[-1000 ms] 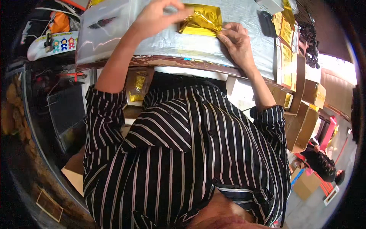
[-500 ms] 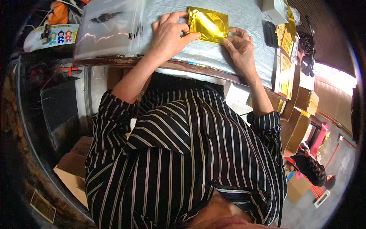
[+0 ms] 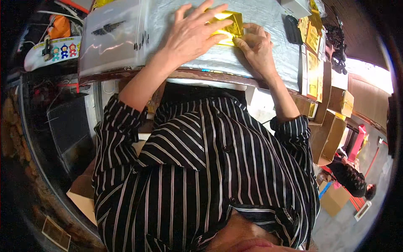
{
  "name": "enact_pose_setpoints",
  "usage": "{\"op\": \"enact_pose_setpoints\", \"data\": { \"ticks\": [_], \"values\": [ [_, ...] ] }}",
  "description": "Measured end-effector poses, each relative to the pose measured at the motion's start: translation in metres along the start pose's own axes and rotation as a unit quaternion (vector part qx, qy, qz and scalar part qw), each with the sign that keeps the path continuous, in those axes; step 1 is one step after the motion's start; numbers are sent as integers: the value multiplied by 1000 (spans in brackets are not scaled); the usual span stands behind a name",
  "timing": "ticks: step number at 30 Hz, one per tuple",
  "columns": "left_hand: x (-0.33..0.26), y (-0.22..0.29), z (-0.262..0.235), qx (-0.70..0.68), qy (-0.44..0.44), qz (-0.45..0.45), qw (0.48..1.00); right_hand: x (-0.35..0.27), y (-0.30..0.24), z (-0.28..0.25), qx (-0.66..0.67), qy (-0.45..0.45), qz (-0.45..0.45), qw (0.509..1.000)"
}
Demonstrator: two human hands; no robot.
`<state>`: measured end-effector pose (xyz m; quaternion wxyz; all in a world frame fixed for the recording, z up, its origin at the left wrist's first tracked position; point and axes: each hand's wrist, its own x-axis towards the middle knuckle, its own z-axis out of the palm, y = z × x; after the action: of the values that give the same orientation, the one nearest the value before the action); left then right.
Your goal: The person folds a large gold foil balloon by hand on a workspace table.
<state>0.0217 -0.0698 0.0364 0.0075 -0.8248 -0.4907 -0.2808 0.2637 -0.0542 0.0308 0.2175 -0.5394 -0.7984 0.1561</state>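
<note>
A shiny gold foil-wrapped packet (image 3: 236, 28) lies on the table's silvery-grey covering (image 3: 226, 56) in front of me. My left hand (image 3: 191, 37) reaches over its left half with the fingers spread, hiding much of it. Whether those fingertips press on the foil is hard to tell. At the packet's lower right corner, my right hand (image 3: 258, 47) has thumb and bent fingers closed on the foil edge.
Clear plastic sheeting (image 3: 113, 38) covers the table's left end. A dark elongated object (image 3: 293, 29) and a white box (image 3: 296, 7) sit to the right, near gold-printed boxes (image 3: 312, 75). Cardboard boxes (image 3: 329, 140) stand below; another person (image 3: 348, 176) is at far right.
My left hand has come off the packet's left edge and spread its fingers over it. My right hand stays at the right corner. The view has shifted slightly.
</note>
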Motion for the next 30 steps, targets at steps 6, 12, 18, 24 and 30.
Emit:
{"op": "enact_pose_setpoints", "data": {
  "ticks": [6, 12, 18, 24, 30],
  "values": [
    [1, -6, 23, 121, -89, 60, 987, 0, 3, 1, -9, 3, -14, 1000],
    [-2, -9, 30, 108, -115, 58, 986, -11, 8, 3, 26, 37, 4, 999],
    [-3, -13, 36, 62, -119, 47, 990, -11, 17, 3, 23, 63, -6, 998],
    [-4, -17, 39, 73, -124, 51, 988, -3, -3, -10, 98, 15, -142, 985],
    [-5, -17, 40, 31, -85, 55, 994, -18, -10, 4, -55, -80, -185, 978]
  ]
}}
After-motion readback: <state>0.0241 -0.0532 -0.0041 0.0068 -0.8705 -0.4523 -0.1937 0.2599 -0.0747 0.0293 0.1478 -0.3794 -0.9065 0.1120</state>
